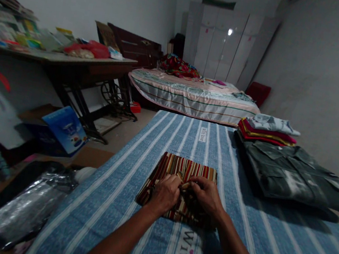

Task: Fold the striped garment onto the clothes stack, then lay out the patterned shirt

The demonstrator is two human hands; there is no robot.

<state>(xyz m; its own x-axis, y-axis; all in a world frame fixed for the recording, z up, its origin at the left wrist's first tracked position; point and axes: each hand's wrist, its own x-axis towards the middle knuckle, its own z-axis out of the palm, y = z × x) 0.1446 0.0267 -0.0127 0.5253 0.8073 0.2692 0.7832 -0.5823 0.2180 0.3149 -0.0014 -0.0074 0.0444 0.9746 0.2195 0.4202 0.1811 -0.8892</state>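
A folded striped cloth (195, 167) in red, brown, cream and black lies flat on the blue-and-white striped bed cover (109, 186). Over its middle, my left hand (166, 192) is closed with the fingertips pinching a bit of the fabric. Close beside it, my right hand (205, 194) also pinches the cloth between thumb and fingers. The fingertips of both hands nearly meet, and the fabric bunches up slightly between them. Which kind of garment the cloth is, I cannot tell.
To the right lie a stack of folded dark green clothes (296, 175) and folded red, yellow and grey clothes (267, 131). A sewing machine table (80, 60) stands left, above a blue box (67, 128). Behind are another bed (193, 96) and a wardrobe (220, 45).
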